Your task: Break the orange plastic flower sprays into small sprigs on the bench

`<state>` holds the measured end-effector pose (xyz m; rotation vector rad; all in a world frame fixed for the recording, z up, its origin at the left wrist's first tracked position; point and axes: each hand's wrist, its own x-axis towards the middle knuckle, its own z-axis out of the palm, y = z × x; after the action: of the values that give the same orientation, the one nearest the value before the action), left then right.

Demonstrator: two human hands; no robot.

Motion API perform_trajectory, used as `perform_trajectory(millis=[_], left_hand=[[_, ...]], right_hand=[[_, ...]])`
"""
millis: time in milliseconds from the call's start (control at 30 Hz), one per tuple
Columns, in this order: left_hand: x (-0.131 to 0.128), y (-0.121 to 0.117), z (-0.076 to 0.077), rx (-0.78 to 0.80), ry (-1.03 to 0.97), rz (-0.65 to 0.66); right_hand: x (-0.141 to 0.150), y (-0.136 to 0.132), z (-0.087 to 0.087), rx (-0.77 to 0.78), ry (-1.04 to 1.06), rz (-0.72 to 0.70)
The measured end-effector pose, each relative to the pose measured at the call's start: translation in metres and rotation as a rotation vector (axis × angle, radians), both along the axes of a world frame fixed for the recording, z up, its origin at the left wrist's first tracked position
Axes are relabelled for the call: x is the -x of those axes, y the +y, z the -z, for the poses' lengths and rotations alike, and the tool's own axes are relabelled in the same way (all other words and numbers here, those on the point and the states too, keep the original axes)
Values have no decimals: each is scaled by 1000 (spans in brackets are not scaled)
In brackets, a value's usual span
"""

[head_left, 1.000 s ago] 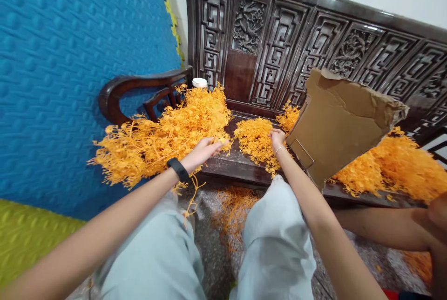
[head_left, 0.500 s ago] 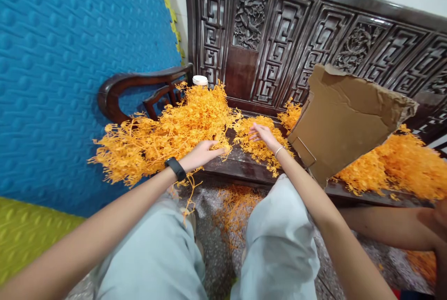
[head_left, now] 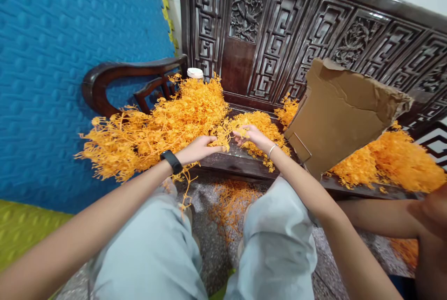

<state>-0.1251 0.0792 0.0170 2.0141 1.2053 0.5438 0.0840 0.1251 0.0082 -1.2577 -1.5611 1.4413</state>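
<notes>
A thin orange branched sprig [head_left: 220, 133], plastic-looking, spans the space between my hands. My left hand [head_left: 199, 150], with a black band at its wrist, holds it between thumb and fingers. The curled fingers of my right hand [head_left: 255, 138] grip the sprig's right side; their exact hold is partly hidden by orange strands. To the left, a big tangled heap of orange sprigs [head_left: 157, 125] lies beyond my left hand. Behind and under my right hand spreads a smaller pile of orange pieces [head_left: 267, 128] on the dark wooden bench seat [head_left: 240, 163].
A bent cardboard sheet [head_left: 345, 114] stands on the bench at right, with another orange heap [head_left: 401, 160] behind it. A white-lidded tub [head_left: 194, 73] sits by the armrest [head_left: 101, 76]. Orange scraps [head_left: 230, 207] litter the floor. Another person's arm [head_left: 380, 216] is at lower right.
My right hand has left the small pile, opened, and moved left to the sprig in my left hand, where its fingers now curl. My left hand has stayed nearly in place.
</notes>
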Motion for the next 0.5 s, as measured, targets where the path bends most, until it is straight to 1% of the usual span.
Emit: perform_trajectory(millis=[100,200,267,300,400,433,500], left_hand=[[1,2,3,15,20,-47],[1,2,2,0,2,-15],[-2,0,0,10,-45,-21],[-5,-2,-2,53,-91,-51],[-17,-8,-8,290,-292,-196],[-21,-9,-9,352,-361,-225],[-30,-11,-11,407,-475,-241]], right_hand=[[1,4,3,-4,-24,162],[4,7,3,-62,-9,319],[5,10,3,-105,-5,404],[4,11,3,-117,-9,433],[3,17,4,-145,-38,493],[3,19,5,-158,-54,515],[3,25,9,-183,-103,561]])
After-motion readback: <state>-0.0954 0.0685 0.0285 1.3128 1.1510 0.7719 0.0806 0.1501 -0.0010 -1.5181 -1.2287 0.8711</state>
